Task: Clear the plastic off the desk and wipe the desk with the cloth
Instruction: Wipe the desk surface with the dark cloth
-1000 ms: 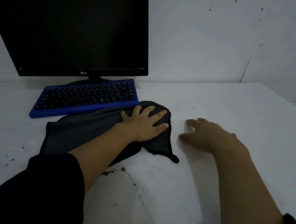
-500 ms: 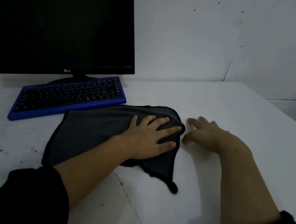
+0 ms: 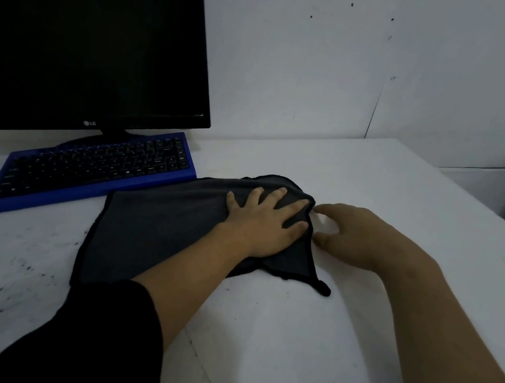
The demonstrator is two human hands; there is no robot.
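A dark grey cloth (image 3: 157, 226) lies spread on the white desk (image 3: 392, 192) in front of the keyboard. My left hand (image 3: 267, 223) presses flat on the cloth's right part, fingers spread. My right hand (image 3: 359, 236) rests on the bare desk just right of the cloth, fingers curled loosely, fingertips close to the cloth's edge and holding nothing. No plastic is in view.
A blue keyboard with black keys (image 3: 94, 167) sits at the left, behind the cloth, and a black monitor (image 3: 85, 31) stands behind it against the white wall. Dark specks mark the desk's left front (image 3: 14, 260). The desk's right edge (image 3: 485, 206) drops off.
My left hand has slid the cloth rightwards along the desk, away from the keyboard's front. The right hand stays beside it, and the view has shifted right.
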